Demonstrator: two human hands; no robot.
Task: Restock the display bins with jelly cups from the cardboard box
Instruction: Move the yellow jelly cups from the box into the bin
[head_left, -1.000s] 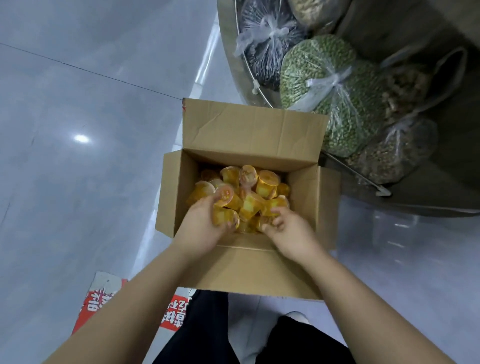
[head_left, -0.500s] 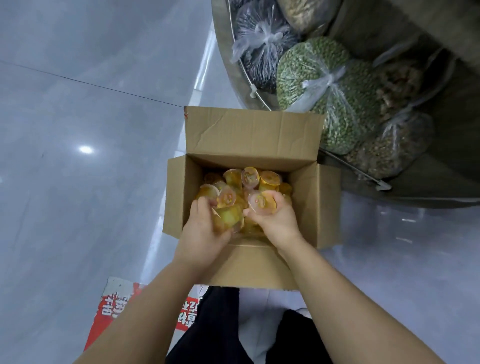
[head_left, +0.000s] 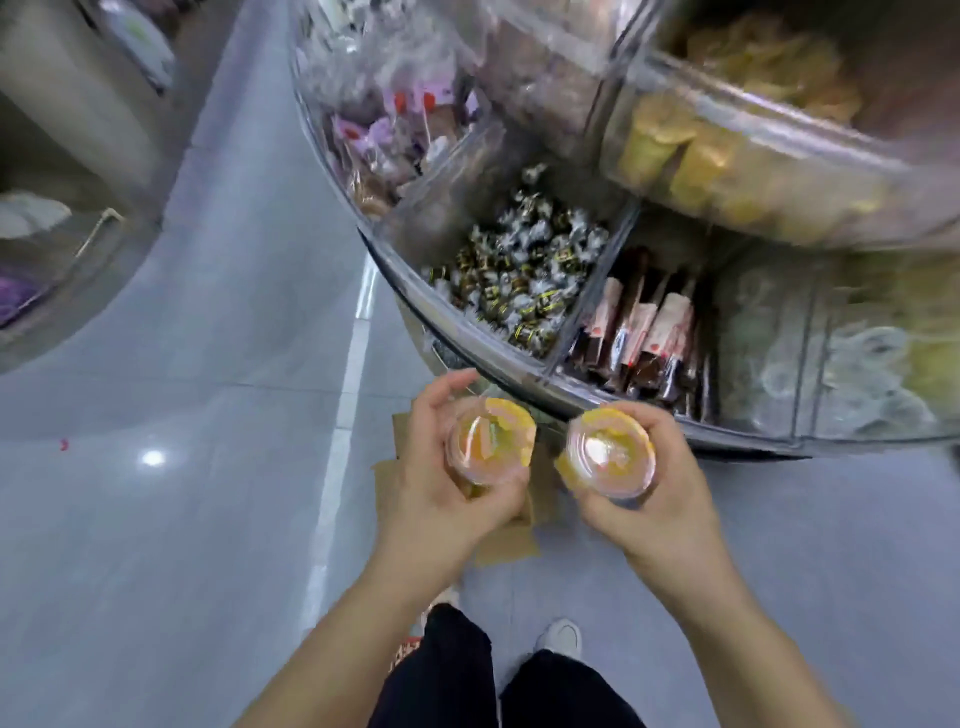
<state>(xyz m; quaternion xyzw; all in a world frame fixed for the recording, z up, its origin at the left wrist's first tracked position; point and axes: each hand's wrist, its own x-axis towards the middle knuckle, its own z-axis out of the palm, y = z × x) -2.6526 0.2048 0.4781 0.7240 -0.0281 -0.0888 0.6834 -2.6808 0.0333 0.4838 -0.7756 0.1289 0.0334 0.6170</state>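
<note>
Clearly both hands full: left hand (head_left: 441, 478) and right hand (head_left: 654, 493) each clutched jelly cups (head_left: 491, 441), lids up, held just short of display bins (head_left: 519, 270), probably ready for tipping in.

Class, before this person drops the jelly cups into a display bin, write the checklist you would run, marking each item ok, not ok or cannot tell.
1. Left hand has a firm grip on its jelly cup: ok.
2. Right hand has a firm grip on its jelly cup: ok.
3. Cup lids sealed: cannot tell, blurred.
4. Hands over a bin: not ok, they are outside the clear bin wall.
5. Matching jelly bin found: cannot tell; the nearest bins hold wrapped candies and brown packets.
</note>
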